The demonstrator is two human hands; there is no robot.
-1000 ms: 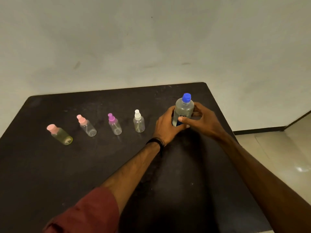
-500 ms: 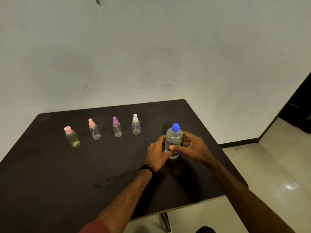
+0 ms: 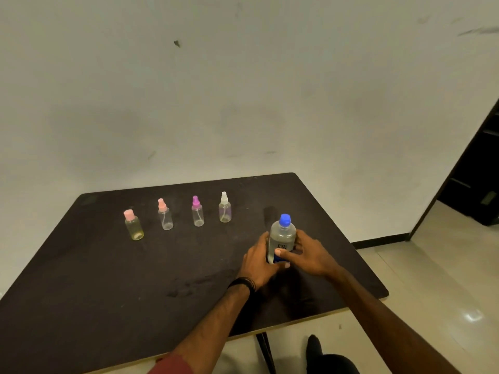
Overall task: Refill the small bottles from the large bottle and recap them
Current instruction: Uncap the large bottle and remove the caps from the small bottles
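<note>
Now | left hand (image 3: 258,261), right hand (image 3: 307,256) clasp upright large bottle (image 3: 281,237)

Left hand (image 3: 259,261) curled against the left side of the large bottle (image 3: 281,240), fingers wrapped behind it, near the tabletop's right edge; dark band on the left wrist; left forearm bare, a red sleeve at the elbow, extending from the near edge. Right hand (image 3: 307,256) gripping the bottle's right side, thumb laid across its front label; right forearm bare, crossing the near right corner.
</note>
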